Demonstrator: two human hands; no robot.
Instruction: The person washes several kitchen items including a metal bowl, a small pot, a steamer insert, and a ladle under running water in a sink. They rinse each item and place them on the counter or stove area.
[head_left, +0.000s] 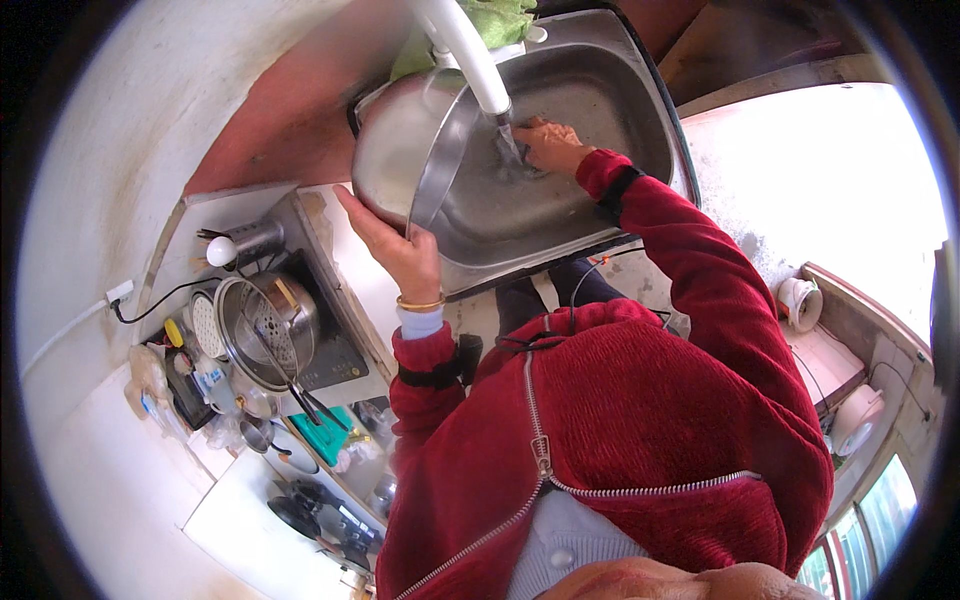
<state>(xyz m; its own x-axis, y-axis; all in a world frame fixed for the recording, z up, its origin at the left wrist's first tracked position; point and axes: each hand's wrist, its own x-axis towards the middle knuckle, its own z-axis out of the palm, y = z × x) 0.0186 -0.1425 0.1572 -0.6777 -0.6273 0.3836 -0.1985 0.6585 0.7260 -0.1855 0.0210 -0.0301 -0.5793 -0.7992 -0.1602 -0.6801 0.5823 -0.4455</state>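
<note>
A large stainless steel basin (386, 161) is tilted on its side at the left end of the metal sink (622, 97). My left hand (397, 247) grips its near edge, thumb at the rim and fingers along the outer wall. Water (510, 146) runs from the white faucet (472, 56) into the sink, just right of the basin. Beside that stream, low in the sink, is my right hand (553, 144) with its fingers bent. Something dark shows at its fingertips, but whether they hold it is unclear.
A green cloth (499, 22) hangs behind the faucet. Left of the sink, a cooktop (337, 352) bears a steel pot (304, 322) with a strainer and tongs (304, 401). A utensil holder (259, 238) stands behind. A thin cable (581, 281) dangles at my waist.
</note>
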